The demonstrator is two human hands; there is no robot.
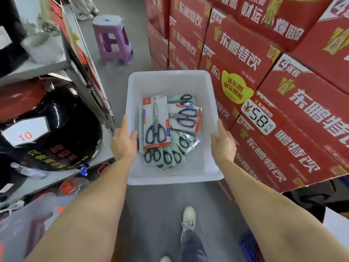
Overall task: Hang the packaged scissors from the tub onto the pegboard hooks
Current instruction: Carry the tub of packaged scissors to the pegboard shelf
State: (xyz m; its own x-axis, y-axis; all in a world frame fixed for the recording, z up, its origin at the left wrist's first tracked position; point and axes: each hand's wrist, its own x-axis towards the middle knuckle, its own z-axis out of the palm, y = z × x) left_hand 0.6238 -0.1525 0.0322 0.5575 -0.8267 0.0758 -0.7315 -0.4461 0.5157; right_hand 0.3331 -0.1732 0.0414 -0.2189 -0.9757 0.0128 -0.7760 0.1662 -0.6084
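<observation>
I hold a white plastic tub (170, 80) out in front of me above the aisle floor. My left hand (123, 140) grips its left rim and my right hand (222, 142) grips its right rim. Inside lie several packaged scissors (155, 121) with black handles on red-and-white and pale green cards, piled loosely toward the near side. No pegboard or hooks appear in view.
Stacked red drink cartons (264, 72) with a price tag (257, 118) wall the right side. A grey metal shelf (56, 67) with a large black jar (47, 125) stands on the left. A purple plastic stool (113, 38) sits ahead in the aisle. My feet show below.
</observation>
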